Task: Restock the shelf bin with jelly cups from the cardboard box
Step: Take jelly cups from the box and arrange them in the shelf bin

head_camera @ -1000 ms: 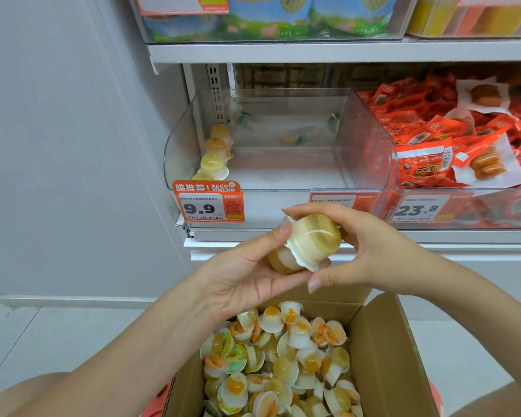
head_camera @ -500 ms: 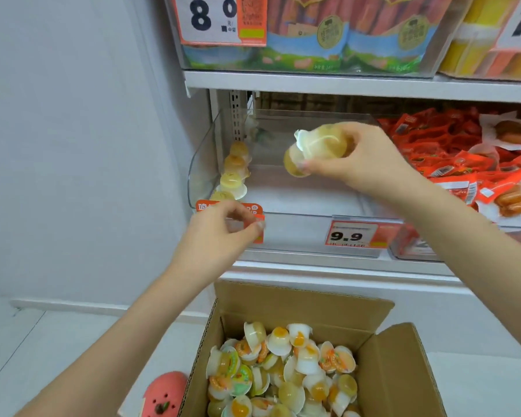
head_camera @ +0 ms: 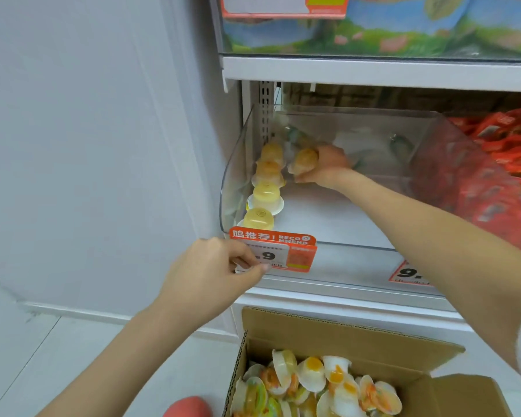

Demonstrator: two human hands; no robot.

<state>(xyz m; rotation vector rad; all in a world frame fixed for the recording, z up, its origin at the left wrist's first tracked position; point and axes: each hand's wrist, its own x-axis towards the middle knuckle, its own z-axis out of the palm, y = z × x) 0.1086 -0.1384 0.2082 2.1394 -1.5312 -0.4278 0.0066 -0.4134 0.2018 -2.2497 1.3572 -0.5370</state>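
The clear plastic shelf bin (head_camera: 433, 145) sits on the lower shelf. Several yellow jelly cups (head_camera: 266, 192) stand upside down in a row along its left wall. My right hand (head_camera: 328, 170) reaches deep into the bin and grips a stack of two jelly cups (head_camera: 306, 159) just right of that row, near the back. My left hand (head_camera: 205, 278) pinches the orange-and-white price tag (head_camera: 295, 251) on the bin's front edge. Below, the open cardboard box (head_camera: 343, 335) holds several loose jelly cups (head_camera: 310, 374).
Red snack packets (head_camera: 509, 139) fill the neighbouring bin on the right. The upper shelf (head_camera: 373, 73) overhangs the bin closely. A white wall (head_camera: 88, 145) runs along the left. A pink rounded object (head_camera: 190, 407) lies on the floor beside the box.
My right hand carried the stacked cups from in front of the shelf into the bin, down to its back left. My left hand let go of them and moved to the price tag.
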